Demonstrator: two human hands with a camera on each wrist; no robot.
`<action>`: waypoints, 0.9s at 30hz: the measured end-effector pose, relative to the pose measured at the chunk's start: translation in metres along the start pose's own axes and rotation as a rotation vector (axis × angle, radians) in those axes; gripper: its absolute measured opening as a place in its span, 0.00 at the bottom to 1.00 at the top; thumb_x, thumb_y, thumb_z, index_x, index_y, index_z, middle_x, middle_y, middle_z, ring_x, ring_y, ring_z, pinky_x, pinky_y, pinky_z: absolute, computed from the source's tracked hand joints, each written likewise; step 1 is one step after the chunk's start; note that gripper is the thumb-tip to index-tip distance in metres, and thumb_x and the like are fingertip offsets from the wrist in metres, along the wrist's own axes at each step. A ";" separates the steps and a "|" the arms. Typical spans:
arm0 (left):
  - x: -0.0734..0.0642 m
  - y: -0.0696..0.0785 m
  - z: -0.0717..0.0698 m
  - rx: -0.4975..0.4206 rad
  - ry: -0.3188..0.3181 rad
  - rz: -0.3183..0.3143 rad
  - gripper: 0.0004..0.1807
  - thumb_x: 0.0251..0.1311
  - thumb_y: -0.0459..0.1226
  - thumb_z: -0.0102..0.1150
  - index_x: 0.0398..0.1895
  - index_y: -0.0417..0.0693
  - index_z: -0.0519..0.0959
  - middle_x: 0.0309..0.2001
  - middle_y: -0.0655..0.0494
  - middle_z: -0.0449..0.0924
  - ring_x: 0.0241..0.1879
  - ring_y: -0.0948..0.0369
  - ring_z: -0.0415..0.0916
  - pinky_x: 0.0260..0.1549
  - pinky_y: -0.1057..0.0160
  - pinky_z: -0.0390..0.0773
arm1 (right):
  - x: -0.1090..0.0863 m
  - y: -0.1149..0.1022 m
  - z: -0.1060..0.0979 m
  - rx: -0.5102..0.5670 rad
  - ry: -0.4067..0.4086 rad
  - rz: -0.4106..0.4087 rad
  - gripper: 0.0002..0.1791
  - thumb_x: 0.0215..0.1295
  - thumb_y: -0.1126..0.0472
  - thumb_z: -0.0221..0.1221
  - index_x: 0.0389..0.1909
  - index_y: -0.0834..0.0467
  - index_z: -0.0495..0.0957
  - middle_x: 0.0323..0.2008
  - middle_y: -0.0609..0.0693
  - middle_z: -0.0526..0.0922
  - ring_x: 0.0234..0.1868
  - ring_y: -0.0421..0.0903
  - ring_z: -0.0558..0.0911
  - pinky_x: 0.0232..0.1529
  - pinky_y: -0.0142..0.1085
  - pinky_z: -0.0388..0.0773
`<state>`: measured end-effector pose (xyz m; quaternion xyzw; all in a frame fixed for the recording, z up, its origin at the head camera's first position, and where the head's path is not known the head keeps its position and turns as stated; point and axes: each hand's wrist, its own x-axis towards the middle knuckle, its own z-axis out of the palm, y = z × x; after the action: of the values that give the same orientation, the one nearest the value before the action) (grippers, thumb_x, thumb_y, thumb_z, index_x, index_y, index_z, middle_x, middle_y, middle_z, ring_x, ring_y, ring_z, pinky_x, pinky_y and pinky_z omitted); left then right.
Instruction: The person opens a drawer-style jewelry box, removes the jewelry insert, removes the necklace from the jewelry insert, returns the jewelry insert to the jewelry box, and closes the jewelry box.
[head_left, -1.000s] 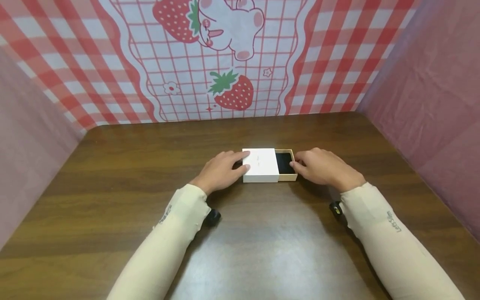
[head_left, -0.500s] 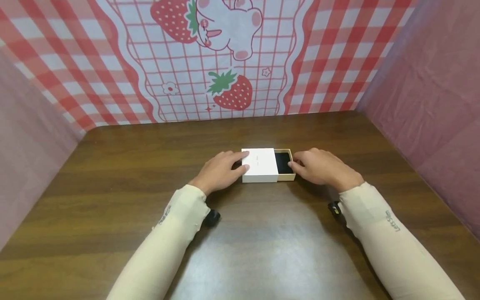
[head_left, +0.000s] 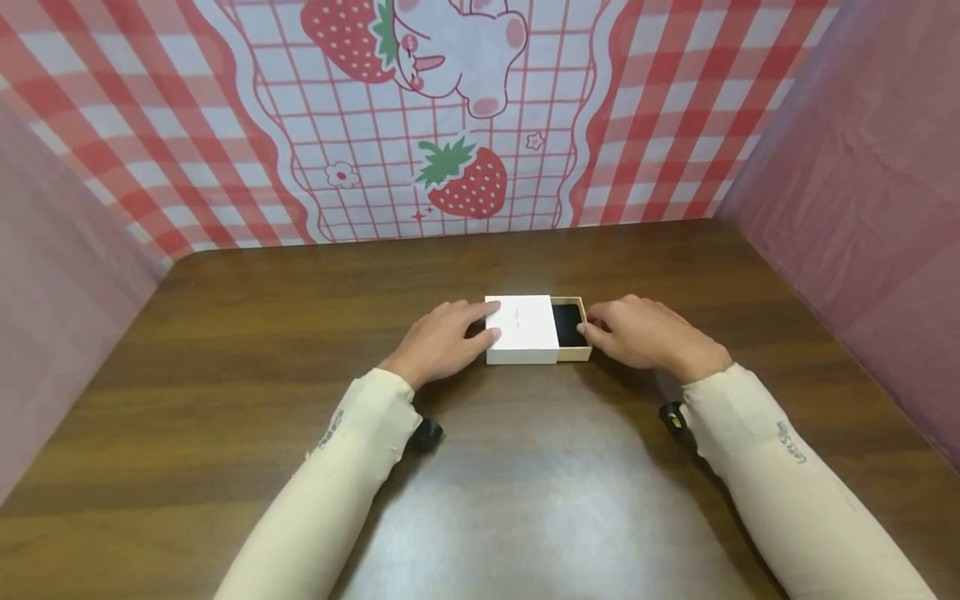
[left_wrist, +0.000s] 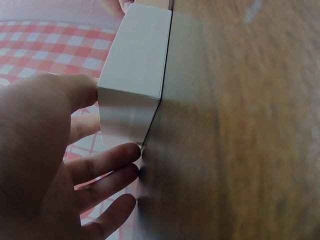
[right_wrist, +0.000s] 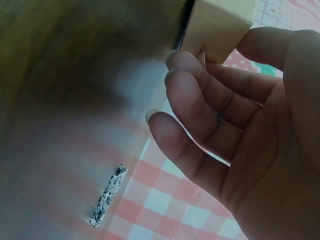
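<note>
A small white slide-out box lies on the wooden table. Its white sleeve (head_left: pixel 517 325) carries faint print on top. From the right end sticks a tan inner drawer (head_left: pixel 574 354) with a black lining (head_left: pixel 568 323). My left hand (head_left: pixel 438 340) rests thumb and forefinger on the sleeve's left top edge; the left wrist view shows its other fingers (left_wrist: pixel 107 165) loosely spread below. My right hand (head_left: pixel 645 333) pinches the drawer's right end wall, thumb over the rim. In the right wrist view, a small tab (right_wrist: pixel 202 56) shows on the drawer's end, beside the fingers.
The brown table (head_left: pixel 247 333) stretches around the box. A red-and-white checked cloth (head_left: pixel 465 125) with strawberries hangs behind it. Pink cloth (head_left: pixel 862 192) closes off the sides. Pale sleeves (head_left: pixel 322 492) cover both forearms, with a black camera (head_left: pixel 427 435) under the left wrist.
The drawer stands out of the sleeve very slightly less than a second ago. Both hands keep nearly the same place and pose.
</note>
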<state>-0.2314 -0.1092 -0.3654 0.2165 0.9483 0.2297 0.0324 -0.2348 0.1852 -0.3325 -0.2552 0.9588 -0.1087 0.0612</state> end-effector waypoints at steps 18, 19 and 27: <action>-0.001 0.000 0.000 0.000 0.000 -0.004 0.29 0.73 0.56 0.50 0.75 0.65 0.66 0.66 0.56 0.73 0.64 0.56 0.68 0.62 0.47 0.68 | 0.001 -0.003 0.002 -0.017 -0.001 -0.010 0.15 0.76 0.51 0.53 0.28 0.53 0.76 0.21 0.46 0.71 0.25 0.43 0.73 0.31 0.42 0.70; -0.001 0.001 0.000 0.001 0.000 -0.004 0.30 0.73 0.56 0.50 0.75 0.65 0.66 0.66 0.56 0.73 0.65 0.56 0.68 0.62 0.47 0.67 | 0.001 -0.003 0.002 -0.019 0.001 -0.010 0.15 0.75 0.51 0.54 0.28 0.53 0.76 0.21 0.46 0.71 0.25 0.43 0.73 0.31 0.42 0.70; 0.001 0.000 0.000 0.005 0.001 -0.003 0.30 0.73 0.56 0.50 0.75 0.64 0.66 0.66 0.56 0.73 0.64 0.56 0.68 0.62 0.48 0.68 | 0.002 -0.005 0.002 -0.026 0.000 -0.014 0.16 0.75 0.51 0.54 0.26 0.52 0.75 0.20 0.46 0.70 0.24 0.43 0.72 0.31 0.41 0.70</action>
<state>-0.2319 -0.1086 -0.3657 0.2150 0.9493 0.2273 0.0316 -0.2337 0.1797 -0.3334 -0.2627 0.9583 -0.0969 0.0570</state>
